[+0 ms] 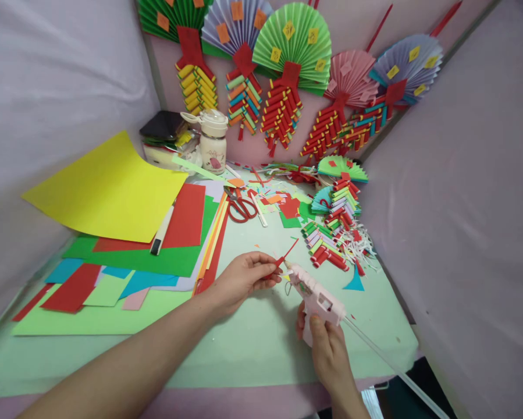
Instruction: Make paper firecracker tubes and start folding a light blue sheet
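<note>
Over the middle of the table, my left hand (253,271) pinches a small red paper piece (280,261) with a thin red strip standing out from it. My right hand (328,343) is wrapped round the handle of a pale pink hot glue gun (317,295). The gun's nozzle points up and left, right beside the red paper; whether it touches cannot be made out. A long clear glue stick (385,356) runs out of the gun's back end. To the right of the nozzle lies a paper firecracker string (324,244) of coloured rolls.
Coloured paper sheets (108,192) are stacked on the left, with a utility knife (162,233) on them. Red-handled scissors (240,206), a white pen (258,210) and paper scraps (287,205) lie beyond my hands. A bottle (213,145) stands behind. Paper fans (302,43) hang on the back wall.
</note>
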Motion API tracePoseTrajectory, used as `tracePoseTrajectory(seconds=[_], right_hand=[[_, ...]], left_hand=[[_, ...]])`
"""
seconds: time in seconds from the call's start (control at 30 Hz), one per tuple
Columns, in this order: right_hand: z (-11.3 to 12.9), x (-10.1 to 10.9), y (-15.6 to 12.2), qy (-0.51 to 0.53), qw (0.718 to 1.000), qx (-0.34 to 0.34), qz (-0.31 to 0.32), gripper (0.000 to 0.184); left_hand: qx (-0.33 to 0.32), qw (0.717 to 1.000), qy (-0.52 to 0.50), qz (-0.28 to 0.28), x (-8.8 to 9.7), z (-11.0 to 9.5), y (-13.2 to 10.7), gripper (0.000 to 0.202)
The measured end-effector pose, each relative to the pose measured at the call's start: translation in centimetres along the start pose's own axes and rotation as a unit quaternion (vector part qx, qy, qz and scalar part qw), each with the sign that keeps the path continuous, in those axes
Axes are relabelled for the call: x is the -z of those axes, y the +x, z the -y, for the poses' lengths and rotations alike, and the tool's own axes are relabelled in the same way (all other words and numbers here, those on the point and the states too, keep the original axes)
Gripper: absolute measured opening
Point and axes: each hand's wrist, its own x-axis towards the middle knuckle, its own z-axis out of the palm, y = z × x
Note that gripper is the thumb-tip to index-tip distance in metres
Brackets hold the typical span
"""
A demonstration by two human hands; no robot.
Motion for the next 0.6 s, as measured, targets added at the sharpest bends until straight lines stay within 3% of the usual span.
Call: tracePoseTrajectory(seconds=[0.43,0.6], right_hand=[[-0.01,0.03,-0.13,0.002,1.000,-0.007,-0.008,0.047],[0.31,0.14,-0.34,0.041,0.999,0.008,-0.025,0.043]], left_hand=[[0.023,1.000,-0.010,0.004,0.06,0.05,-0.30,0.007],[0.086,0.989,-0.110,0.046,0.46,-0.43,-0.27,0.002]])
